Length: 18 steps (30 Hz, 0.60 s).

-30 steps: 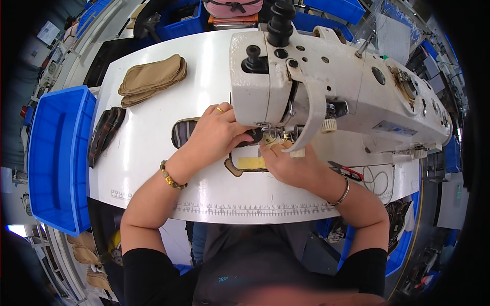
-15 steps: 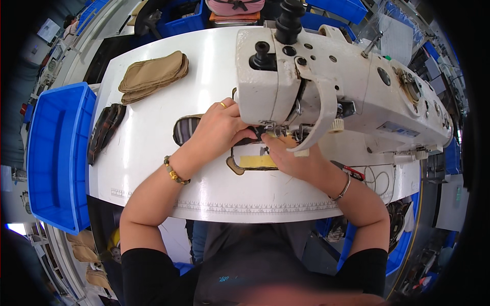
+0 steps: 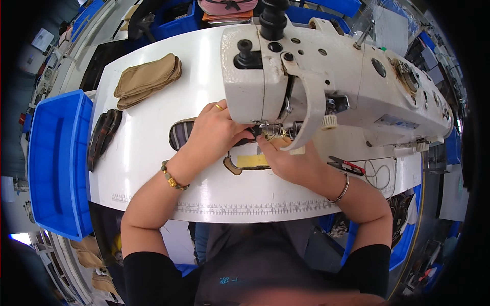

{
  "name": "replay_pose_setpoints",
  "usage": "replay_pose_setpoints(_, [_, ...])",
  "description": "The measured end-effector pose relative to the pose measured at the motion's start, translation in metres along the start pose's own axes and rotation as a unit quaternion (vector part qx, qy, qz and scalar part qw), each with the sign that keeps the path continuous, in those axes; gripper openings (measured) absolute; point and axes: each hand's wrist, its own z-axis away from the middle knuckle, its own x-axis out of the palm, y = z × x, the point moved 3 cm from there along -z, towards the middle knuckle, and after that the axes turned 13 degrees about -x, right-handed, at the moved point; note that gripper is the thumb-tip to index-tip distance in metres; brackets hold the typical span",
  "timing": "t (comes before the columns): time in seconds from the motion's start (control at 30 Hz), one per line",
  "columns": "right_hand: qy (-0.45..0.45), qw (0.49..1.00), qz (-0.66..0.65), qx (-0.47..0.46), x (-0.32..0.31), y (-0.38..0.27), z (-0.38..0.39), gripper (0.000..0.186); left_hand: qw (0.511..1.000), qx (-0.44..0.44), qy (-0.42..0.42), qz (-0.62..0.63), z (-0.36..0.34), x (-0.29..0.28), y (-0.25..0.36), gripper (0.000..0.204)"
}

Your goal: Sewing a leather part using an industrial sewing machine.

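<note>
A dark striped fabric piece (image 3: pixel 180 133) with a rounded, bound edge lies on the white sewing table, running in under the head of the sewing machine (image 3: pixel 255 86). Bent over it, my left hand (image 3: pixel 217 127) grips its edge with thumb and fingers close to the presser foot (image 3: pixel 270 128). From the other side my right hand (image 3: pixel 288 160) pinches the same piece beside the foot; its fingertips are partly hidden by the machine. A yellow strip (image 3: pixel 252 161) and a brown-edged curved tab (image 3: pixel 233 166) show just in front of my hands.
Stacked tan fabric pieces (image 3: pixel 148 76) lie at the far left, with dark plaid pieces (image 3: pixel 103 137) nearer. A blue bin (image 3: pixel 58 163) stands left of the table. Red-handled thread snips (image 3: pixel 347 166) rest by my right wrist. A printed ruler (image 3: pixel 229 207) runs along the front edge.
The whole view has shifted slightly, and the snips by my right wrist show more fully. Both hands keep their places on the striped piece, with little visible movement.
</note>
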Motion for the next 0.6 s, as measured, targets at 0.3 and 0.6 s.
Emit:
replay_pose_setpoints(0.3, [-0.014, 0.998, 0.043, -0.041, 0.004, -0.003, 0.002, 0.041, 1.0, -0.01, 0.001, -0.001, -0.001, -0.003, 0.007, 0.028])
replay_pose_setpoints(0.6, [-0.012, 0.998, 0.048, -0.047, -0.012, -0.006, -0.004, 0.038, 0.999, -0.008, 0.048, -0.018, -0.006, 0.003, 0.001, 0.027])
